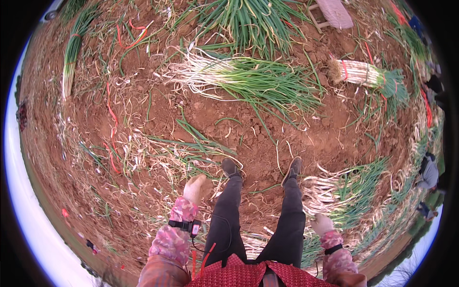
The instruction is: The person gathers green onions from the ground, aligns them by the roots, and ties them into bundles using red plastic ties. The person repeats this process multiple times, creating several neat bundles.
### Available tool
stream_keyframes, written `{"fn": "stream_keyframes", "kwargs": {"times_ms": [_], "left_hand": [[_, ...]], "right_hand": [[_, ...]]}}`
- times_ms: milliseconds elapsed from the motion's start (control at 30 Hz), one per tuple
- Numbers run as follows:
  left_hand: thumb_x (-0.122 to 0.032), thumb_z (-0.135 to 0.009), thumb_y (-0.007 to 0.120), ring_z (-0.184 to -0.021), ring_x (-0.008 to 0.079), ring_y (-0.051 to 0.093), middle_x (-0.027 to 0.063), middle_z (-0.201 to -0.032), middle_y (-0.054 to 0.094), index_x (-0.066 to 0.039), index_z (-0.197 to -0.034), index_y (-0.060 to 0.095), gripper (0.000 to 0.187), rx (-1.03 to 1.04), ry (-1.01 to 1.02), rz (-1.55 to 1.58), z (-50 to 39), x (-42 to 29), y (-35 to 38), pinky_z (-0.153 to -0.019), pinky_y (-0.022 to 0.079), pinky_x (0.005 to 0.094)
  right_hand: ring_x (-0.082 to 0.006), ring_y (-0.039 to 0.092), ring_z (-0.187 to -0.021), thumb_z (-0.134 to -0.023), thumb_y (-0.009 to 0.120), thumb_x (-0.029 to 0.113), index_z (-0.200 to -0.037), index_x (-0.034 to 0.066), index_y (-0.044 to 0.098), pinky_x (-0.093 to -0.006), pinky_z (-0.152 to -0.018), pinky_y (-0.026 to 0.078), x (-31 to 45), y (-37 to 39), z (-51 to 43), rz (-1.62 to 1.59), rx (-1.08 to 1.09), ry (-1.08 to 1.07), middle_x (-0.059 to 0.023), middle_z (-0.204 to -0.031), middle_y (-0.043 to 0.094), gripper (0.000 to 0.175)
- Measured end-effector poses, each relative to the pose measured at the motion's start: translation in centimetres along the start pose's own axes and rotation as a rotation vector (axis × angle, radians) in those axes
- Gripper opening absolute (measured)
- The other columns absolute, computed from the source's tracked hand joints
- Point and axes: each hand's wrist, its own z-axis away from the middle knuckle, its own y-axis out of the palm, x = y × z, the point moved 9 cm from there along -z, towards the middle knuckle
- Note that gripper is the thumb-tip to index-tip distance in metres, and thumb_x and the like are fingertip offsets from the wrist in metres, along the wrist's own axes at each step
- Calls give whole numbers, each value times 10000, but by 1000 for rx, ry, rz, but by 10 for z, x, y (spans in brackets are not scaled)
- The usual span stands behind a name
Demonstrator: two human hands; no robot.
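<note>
My left hand (198,188), in a pale glove, hangs beside my left knee above scattered scallion peelings (154,158); its fingers are curled and I cannot tell whether anything is in them. My right hand (321,223), also gloved, is low at the right, by the near edge of a loose pile of scallions (344,190); whether it touches them is unclear. Beyond my feet lies a long heap of loose scallions (251,79), white ends to the left. A bundle tied with red bands (369,73) rests at the upper right, roots facing left.
A green-topped scallion heap (251,25) lies at the far middle, near a small stool with a striped cover (333,13). Another tied bundle (72,53) is at the upper left. Red ribbon (112,107) trails over the soil. Other people (427,171) are at the right rim.
</note>
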Motion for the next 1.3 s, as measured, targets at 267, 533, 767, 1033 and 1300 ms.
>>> {"fn": "stream_keyframes", "kwargs": {"times_ms": [267, 533, 767, 1033, 1300], "left_hand": [[-255, -1060, 701, -1041, 262, 739, 182, -1215, 735, 31, -1464, 547, 519, 9, 113, -236, 81, -16, 50, -919, 612, 395], [-167, -1033, 734, -525, 50, 515, 35, -777, 686, 31, -1228, 680, 283, 169, 288, -641, 135, 19, 211, -451, 392, 216], [-351, -1091, 681, -527, 48, 470, 1, -730, 627, -17, -1098, 696, 335, 441, 195, -868, 209, 97, 373, -457, 326, 215], [-371, -1113, 665, -664, 78, 560, 23, -849, 677, 8, -1245, 666, 402, 562, 85, -920, 209, 208, 501, -569, 429, 235], [-354, -1111, 663, -747, 100, 531, -1, -908, 599, -33, -1270, 621, 361, 412, -153, -709, 123, 229, 574, -612, 421, 255]], "right_hand": [[-305, 778, -898, -929, 733, 340, -1105, -37, 769, -410, -833, 594, -70, 120, 85, -809, -20, 314, -178, -940, 803, 418], [-279, 778, -1015, -957, 712, 325, -1221, -18, 777, -390, -921, 594, -45, 196, 102, -1187, -53, 302, -212, -1037, 803, 438], [-198, 741, -802, -957, 688, 272, -1089, -62, 775, -354, -754, 588, -132, 272, 167, -1370, -190, 505, -128, -886, 779, 369], [-326, 775, -1050, -949, 700, 295, -1211, -49, 761, -411, -953, 588, -178, 328, 134, -1503, -157, 648, -226, -1083, 809, 437], [-319, 749, -1133, -995, 700, 295, -1310, -34, 714, -397, -997, 562, -158, 284, 66, -1721, -197, 626, -222, -1187, 786, 455]]}}
